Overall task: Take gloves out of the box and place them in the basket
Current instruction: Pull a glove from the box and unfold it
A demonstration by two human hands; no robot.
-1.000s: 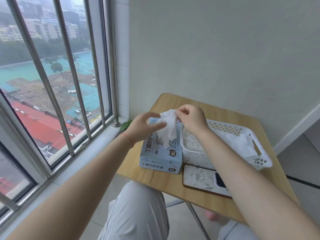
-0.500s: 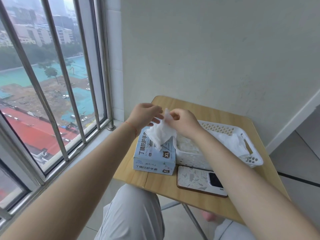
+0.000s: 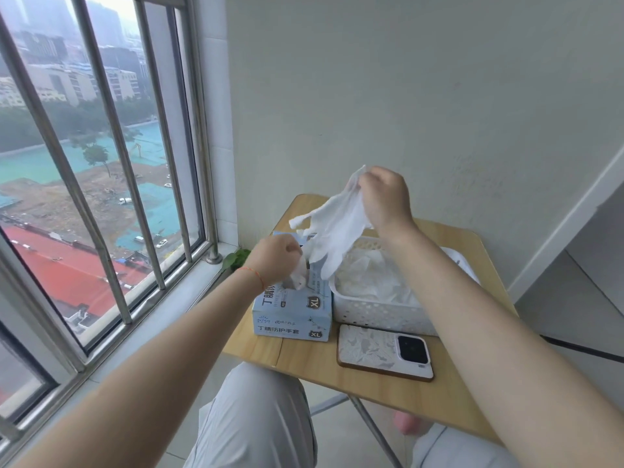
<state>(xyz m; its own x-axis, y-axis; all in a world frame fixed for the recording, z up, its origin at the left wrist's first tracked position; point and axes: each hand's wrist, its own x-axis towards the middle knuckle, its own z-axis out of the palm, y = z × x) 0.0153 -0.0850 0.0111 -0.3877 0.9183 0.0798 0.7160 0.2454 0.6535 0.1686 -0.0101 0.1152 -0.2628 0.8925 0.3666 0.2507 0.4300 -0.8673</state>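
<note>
A thin, crinkled white glove (image 3: 337, 228) hangs in the air above the box (image 3: 293, 310), its limp fingers splayed and drooping toward the box's top and the near-left corner of the basket (image 3: 371, 315). The right hand (image 3: 385, 197) pinches the glove's cuff end between curled fingers and thumb, raised well above the box. The left hand (image 3: 275, 256) sits right at the box's top opening, fingers curled round a bunched tuft of another white glove (image 3: 299, 278) that sticks up out of the slot. The box is a pale blue cardboard carton, rectangular, printed with dark characters and "XL" badges on its top and front face. Touching the box's right side stands the basket, a white plastic tub with rounded corners and a perforated wall, holding a soft heap of crumpled white gloves (image 3: 368, 275). Just in front of the basket, to the right of the box's front face, a phone (image 3: 385, 352) lies flat, its back marbled grey-white with a dark square camera block. All rest on a small light wooden table (image 3: 304, 361) with rounded corners and a visible grain. Left of the box, a window with smooth metal bars (image 3: 111, 136) runs along a pale sill.
</note>
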